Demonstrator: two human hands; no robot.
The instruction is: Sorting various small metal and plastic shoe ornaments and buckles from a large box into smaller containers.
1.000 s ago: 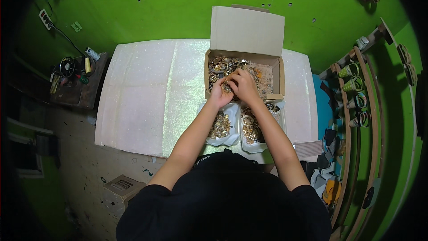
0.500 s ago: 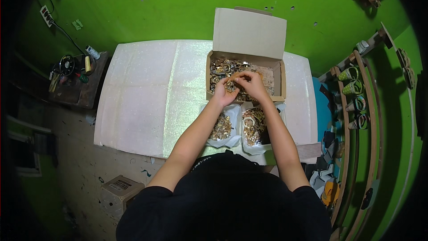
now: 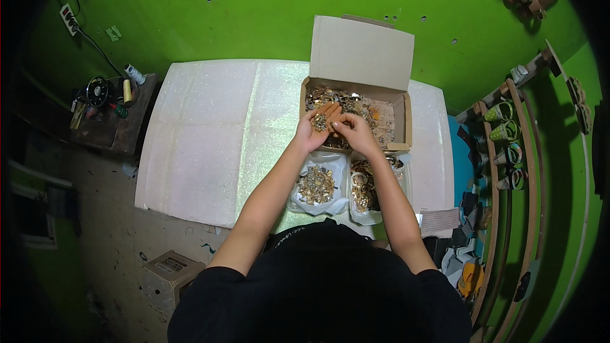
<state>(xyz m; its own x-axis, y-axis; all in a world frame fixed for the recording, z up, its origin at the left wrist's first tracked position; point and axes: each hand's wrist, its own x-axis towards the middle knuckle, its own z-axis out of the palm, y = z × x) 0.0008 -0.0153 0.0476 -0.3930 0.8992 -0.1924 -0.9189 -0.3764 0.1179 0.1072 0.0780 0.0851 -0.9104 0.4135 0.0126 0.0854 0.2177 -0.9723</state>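
Palm up over the front of a cardboard box [image 3: 410, 117], my left hand [image 3: 310, 132] cradles a small heap of shiny metal pieces [image 3: 319, 122] with its fingers stretched out. Right beside it my right hand [image 3: 357, 134] is closed in a pinch near the left fingertips; whatever it may grip is too small to make out. Loose gold and silver metal fittings [image 3: 330, 95] fill much of the box. In front stand two plastic-lined tubs: the left tub [image 3: 340, 204] holds small metal pieces [image 3: 316, 184], the right tub [image 3: 365, 218] larger ones [image 3: 363, 190], partly hidden by my right forearm.
The box's raised lid [image 3: 362, 51] stands toward the green wall. A pale shiny sheet [image 3: 197, 140] covers the table. On the left a dark side table [image 3: 108, 130] carries spools of thread. A wooden rack [image 3: 530, 152] with sandals stands at the right.
My left palm has turned up and opened, showing the heap of metal pieces. My right hand has come down slightly beside it. The whole view has shifted a little.
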